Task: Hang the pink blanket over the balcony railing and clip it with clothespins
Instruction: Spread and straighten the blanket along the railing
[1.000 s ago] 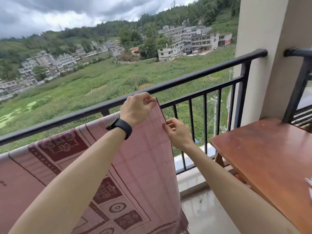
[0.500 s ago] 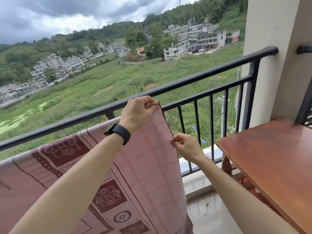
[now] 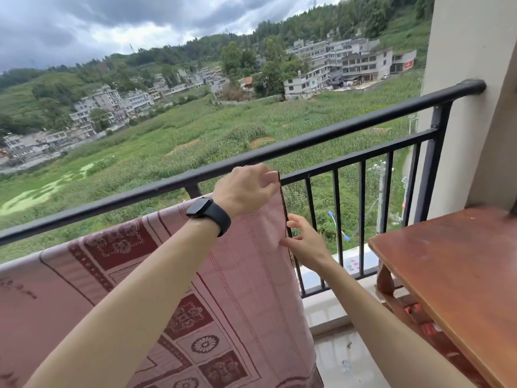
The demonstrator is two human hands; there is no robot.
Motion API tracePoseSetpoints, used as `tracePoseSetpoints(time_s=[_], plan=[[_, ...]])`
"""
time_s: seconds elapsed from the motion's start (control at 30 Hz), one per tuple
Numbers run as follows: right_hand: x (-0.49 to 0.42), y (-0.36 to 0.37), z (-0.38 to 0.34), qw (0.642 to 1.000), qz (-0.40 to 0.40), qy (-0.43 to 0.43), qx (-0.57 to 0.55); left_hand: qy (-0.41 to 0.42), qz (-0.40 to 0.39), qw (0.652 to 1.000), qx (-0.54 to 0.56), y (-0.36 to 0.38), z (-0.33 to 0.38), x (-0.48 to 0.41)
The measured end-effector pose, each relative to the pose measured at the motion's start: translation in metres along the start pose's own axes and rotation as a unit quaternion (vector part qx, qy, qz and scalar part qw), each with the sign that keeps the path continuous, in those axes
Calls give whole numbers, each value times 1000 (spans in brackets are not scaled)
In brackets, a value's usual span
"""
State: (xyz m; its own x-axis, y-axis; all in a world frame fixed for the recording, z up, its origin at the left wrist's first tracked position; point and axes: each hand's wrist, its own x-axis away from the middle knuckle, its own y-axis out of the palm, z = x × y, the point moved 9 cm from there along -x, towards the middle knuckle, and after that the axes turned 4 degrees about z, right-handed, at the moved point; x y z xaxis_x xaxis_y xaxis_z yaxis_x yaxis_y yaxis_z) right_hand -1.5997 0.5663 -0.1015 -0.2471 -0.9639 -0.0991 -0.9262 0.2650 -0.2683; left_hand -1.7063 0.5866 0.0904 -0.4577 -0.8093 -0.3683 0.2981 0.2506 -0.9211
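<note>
At the upper right corner of the pink blanket (image 3: 229, 289), the curled fingertips (image 3: 269, 178) and thumb of the left hand (image 3: 243, 189) pinch the dark-bound hem, holding it level with the top rail of the black balcony railing (image 3: 349, 127). Lower on the same vertical edge, the right hand (image 3: 306, 243) rests its thumb (image 3: 284, 243) on the cloth's front face, with the fingers extended and slightly spread just beyond the hem; whether they clasp the edge cannot be told. A black watch (image 3: 208, 211) circles the left wrist. The blanket, patterned with dark red floral squares, hangs on the near side of the bars, its top edge running just beneath the top rail toward the left. Right of the hands stands a brown wooden table (image 3: 453, 270), beside a pale pillar (image 3: 464, 51).
</note>
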Motion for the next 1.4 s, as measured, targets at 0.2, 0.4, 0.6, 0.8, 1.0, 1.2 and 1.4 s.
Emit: tracePoseSetpoints(time_s=[0.2, 0.4, 0.6, 0.8, 1.0, 1.2, 1.4], plan=[[-28, -4, -13, 997, 48, -62, 13, -6, 45, 999, -3, -3, -28, -16], [3, -36, -3, 989, 117, -85, 44, -10, 85, 995, -46, 2, -5, -7], [121, -135, 13, 978, 171, -85, 82, 53, 115, 992, -25, -12, 120, 82], [171, -99, -60, 949, 172, -230, 130, 17, 251, 966, -57, -48, 55, 168], [231, -13, -129, 910, 48, -335, 238, -166, 175, 968, -75, -52, -36, 300], [306, 139, -180, 860, -105, -416, 276, -375, 50, 921, -97, -65, -147, 472], [382, 249, -195, 824, -203, -471, 242, -487, 41, 865, -112, -99, -186, 612]])
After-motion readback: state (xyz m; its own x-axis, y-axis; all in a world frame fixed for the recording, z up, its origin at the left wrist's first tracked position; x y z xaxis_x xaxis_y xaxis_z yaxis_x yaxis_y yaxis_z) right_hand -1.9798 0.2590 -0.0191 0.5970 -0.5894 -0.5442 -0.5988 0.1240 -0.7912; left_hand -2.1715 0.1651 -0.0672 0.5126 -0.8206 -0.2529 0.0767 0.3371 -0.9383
